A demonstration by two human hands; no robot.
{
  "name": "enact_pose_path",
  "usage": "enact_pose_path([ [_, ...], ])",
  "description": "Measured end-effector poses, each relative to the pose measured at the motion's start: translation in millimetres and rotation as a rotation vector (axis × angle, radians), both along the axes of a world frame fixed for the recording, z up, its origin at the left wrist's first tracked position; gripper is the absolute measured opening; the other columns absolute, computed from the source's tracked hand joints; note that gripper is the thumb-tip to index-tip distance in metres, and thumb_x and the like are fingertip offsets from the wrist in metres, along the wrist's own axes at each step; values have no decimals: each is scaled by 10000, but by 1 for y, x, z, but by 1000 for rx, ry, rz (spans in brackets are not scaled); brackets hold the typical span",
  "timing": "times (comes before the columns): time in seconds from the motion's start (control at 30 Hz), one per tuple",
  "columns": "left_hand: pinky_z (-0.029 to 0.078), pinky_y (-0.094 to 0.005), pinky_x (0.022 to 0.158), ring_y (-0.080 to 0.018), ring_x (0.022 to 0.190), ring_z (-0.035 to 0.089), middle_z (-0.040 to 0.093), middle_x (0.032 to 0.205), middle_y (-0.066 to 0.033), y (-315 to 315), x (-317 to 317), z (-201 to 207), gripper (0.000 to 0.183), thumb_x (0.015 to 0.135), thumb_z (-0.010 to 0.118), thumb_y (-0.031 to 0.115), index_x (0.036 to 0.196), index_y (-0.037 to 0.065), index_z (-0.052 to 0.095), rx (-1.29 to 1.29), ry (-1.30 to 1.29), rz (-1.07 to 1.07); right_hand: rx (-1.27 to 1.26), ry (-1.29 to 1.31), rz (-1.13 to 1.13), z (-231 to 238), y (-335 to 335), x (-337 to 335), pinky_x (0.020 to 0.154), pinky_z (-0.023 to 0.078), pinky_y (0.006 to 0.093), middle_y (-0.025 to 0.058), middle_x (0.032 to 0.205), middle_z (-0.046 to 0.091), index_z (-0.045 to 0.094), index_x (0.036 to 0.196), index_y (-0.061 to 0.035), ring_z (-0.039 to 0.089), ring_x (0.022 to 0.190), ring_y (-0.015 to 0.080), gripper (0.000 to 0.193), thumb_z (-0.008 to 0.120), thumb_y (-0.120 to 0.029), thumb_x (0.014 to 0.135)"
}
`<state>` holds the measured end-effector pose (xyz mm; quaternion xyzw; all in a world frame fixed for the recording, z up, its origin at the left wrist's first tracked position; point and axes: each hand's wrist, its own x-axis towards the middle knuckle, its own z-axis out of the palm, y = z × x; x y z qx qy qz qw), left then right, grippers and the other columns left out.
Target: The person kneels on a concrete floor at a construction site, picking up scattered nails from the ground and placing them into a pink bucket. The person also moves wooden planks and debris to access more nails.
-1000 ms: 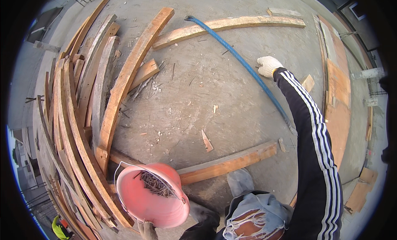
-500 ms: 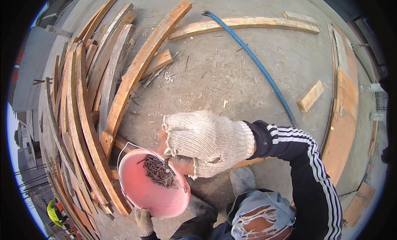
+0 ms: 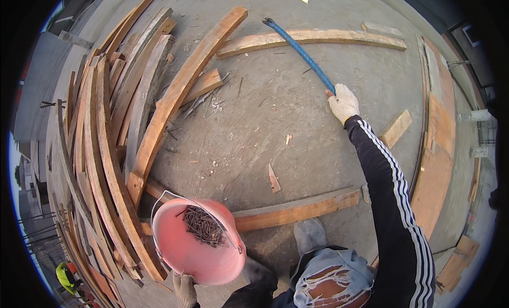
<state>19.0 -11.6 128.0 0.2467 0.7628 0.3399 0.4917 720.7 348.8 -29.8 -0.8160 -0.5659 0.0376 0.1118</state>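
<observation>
A tilted pink bucket (image 3: 175, 244) has a wire handle and a heap of rusty nails (image 3: 203, 227) inside. My left hand (image 3: 184, 290), in a knitted glove, grips the bucket's lower rim. Stretched far out to the right, my gloved right hand (image 3: 344, 102) is closed round a blue crowbar (image 3: 305, 55). The bar's dark forked end points away from me over a wooden beam (image 3: 313, 37). My hand and sleeve hide the bar's nearer part.
Long timbers (image 3: 101, 128) are piled at the left, with one thick beam (image 3: 185, 90) leaning out over the concrete. Another beam (image 3: 302, 208) lies by my feet. A short wood block (image 3: 395, 129) and plywood sheets (image 3: 437, 165) lie right. A person in a bright vest (image 3: 66, 279) is far left.
My right hand has left the bucket's mouth, reached out to the far right and taken hold of the crowbar. The left hand and bucket have hardly moved.
</observation>
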Motion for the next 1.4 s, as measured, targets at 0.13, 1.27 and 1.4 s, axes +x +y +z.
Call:
enact_pose_path([
  [0.13,450,-216,578,-40,676,513,548,825,73,-7,-6,9,431,960,610,148,1383,82,556,-92,127,-29,73,-81,-68,1,3,8,910,513,525,198,1108,681,653,1111,-48,641,1059,421,381,644,-406,984],
  [1.27,383,-222,608,-56,688,458,520,836,51,-54,-24,-3,321,930,593,109,1250,83,582,-76,65,177,-17,-114,409,-1,153,-79,992,493,517,154,1188,656,665,1137,-99,602,1159,371,278,642,-255,907],
  [1.4,377,-219,612,-55,694,461,518,840,50,-46,-12,7,298,932,587,116,1226,68,581,-88,56,110,46,-151,345,-3,167,-92,997,501,510,165,1179,665,665,1115,-87,621,1144,369,257,628,-230,905],
])
